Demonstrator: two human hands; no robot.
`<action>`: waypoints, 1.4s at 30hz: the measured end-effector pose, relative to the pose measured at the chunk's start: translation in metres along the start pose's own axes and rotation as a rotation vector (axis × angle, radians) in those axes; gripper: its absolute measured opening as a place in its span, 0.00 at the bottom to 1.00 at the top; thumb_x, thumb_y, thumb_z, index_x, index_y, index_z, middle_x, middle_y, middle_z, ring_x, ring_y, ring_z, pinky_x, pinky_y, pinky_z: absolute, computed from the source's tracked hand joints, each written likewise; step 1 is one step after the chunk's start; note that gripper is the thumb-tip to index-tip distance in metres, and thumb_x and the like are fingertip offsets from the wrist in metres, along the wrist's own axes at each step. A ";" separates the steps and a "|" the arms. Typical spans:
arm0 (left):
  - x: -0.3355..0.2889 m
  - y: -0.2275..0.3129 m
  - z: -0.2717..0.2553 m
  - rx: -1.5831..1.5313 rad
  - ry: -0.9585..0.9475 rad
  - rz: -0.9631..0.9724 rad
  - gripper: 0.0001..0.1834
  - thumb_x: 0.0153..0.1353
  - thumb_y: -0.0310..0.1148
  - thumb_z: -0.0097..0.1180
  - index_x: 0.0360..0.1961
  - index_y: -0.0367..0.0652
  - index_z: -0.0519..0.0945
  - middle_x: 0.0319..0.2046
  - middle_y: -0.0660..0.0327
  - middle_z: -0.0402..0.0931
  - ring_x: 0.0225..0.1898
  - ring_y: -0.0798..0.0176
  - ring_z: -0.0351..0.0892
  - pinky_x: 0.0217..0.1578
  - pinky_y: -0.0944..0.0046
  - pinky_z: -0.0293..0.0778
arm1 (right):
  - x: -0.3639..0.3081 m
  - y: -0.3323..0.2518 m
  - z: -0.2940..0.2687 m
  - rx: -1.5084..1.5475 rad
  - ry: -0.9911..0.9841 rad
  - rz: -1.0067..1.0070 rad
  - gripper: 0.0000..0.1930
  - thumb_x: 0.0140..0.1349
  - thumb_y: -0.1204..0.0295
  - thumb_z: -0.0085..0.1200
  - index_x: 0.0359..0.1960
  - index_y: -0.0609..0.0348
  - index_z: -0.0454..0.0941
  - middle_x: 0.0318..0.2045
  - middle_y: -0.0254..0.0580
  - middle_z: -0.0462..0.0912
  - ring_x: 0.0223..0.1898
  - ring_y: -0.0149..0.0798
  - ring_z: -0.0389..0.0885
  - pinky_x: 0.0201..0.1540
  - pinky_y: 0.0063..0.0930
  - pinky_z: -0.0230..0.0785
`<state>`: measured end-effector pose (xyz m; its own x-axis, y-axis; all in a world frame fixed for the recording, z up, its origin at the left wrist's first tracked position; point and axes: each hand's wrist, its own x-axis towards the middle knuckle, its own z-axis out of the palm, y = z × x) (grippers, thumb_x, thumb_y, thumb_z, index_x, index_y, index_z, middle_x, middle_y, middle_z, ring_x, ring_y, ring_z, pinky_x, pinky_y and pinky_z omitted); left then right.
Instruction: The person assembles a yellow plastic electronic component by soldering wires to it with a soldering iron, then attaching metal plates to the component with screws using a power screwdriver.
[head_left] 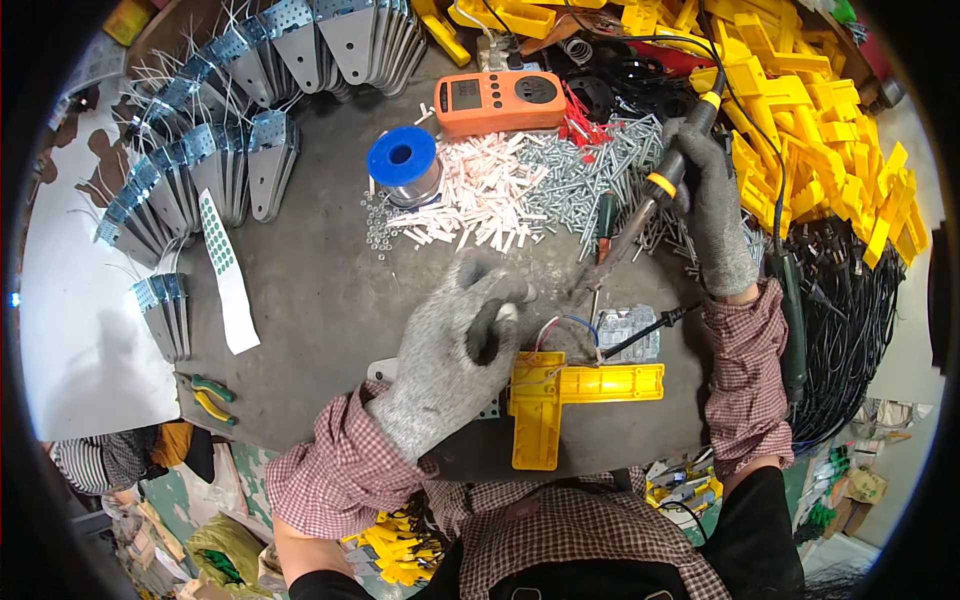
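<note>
My right hand [712,190], in a grey work glove, is wrapped round the handle of a soldering iron [660,185]. The iron slants down to the left, its worn metal barrel ending over the bench. In the middle, my left hand [460,345] is also gloved, with fingers curled and thumb and forefinger close together; whatever they may pinch is too small to make out. Beside it lies a yellow T-shaped plastic housing [540,410], open side up. Thin blue, red and white wires [572,320] loop above it, near the end of a black cord [650,334].
Behind my hands lie a blue solder spool [402,165], pale sleeves [480,190], screws [590,160] and an orange meter [500,104]. Yellow parts [810,120] and black cables [835,320] crowd the right. Grey metal plates [270,170] and pliers [212,398] are at left.
</note>
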<state>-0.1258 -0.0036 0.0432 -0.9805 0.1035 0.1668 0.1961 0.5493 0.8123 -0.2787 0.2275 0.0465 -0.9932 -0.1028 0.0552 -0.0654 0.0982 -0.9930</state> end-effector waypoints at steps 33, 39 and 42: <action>-0.033 0.010 0.013 -0.223 -0.072 -0.079 0.20 0.62 0.16 0.49 0.56 0.35 0.71 0.46 0.57 0.74 0.47 0.70 0.76 0.48 0.73 0.72 | -0.021 0.008 0.016 0.175 -0.149 0.098 0.15 0.70 0.57 0.43 0.38 0.56 0.71 0.18 0.24 0.66 0.16 0.19 0.61 0.19 0.15 0.54; -0.042 -0.014 -0.071 1.113 -0.032 -0.087 0.18 0.44 0.20 0.58 0.40 0.42 0.78 0.45 0.52 0.74 0.56 0.44 0.70 0.57 0.48 0.68 | -0.006 0.026 -0.008 -0.082 -0.048 -0.032 0.15 0.70 0.56 0.43 0.39 0.56 0.72 0.19 0.24 0.66 0.18 0.20 0.61 0.22 0.15 0.56; -0.048 0.004 -0.090 0.953 0.069 0.096 0.12 0.41 0.19 0.55 0.28 0.46 0.78 0.41 0.55 0.73 0.51 0.47 0.70 0.54 0.45 0.67 | -0.001 0.002 -0.017 0.118 -0.011 -0.093 0.13 0.68 0.59 0.47 0.41 0.56 0.73 0.23 0.26 0.68 0.20 0.20 0.63 0.25 0.14 0.61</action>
<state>-0.0774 -0.0811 0.0889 -0.9520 0.1509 0.2663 0.1573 0.9876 0.0027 -0.2796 0.2451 0.0458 -0.9822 -0.1167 0.1472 -0.1448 -0.0289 -0.9890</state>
